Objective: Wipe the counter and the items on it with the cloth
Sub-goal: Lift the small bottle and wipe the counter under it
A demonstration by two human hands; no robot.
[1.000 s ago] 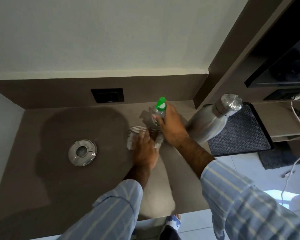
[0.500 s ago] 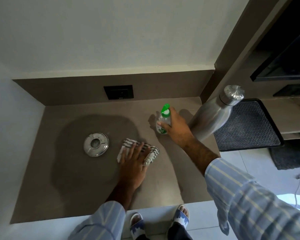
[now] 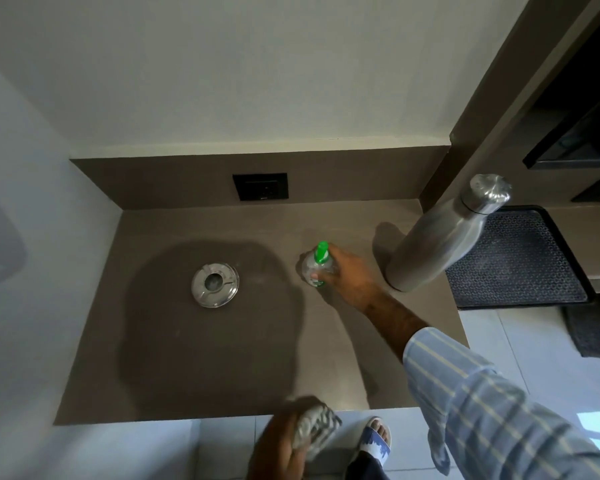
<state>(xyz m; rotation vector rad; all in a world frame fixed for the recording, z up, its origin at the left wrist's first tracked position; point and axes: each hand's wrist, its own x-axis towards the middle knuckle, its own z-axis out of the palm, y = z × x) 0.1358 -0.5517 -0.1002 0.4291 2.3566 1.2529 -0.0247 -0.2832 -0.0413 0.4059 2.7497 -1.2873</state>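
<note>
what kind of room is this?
Probably a hotel room or home side counter, not a kitchen: a bare brown counter with a wall socket, a steel ashtray, a steel flask, and a tiled floor.

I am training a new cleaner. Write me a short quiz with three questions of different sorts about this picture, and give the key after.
1. True or false: the right hand grips the small bottle with the green cap.
2. Which hand holds the cloth? A) left hand B) right hand C) neither
3. Fill in: the round metal dish on the counter lies to the ______ of the small bottle in the picture.

Key: 1 true. 2 A, the left hand holds it at the counter's front edge. 3 left; the tall steel bottle stands on the other side.
</note>
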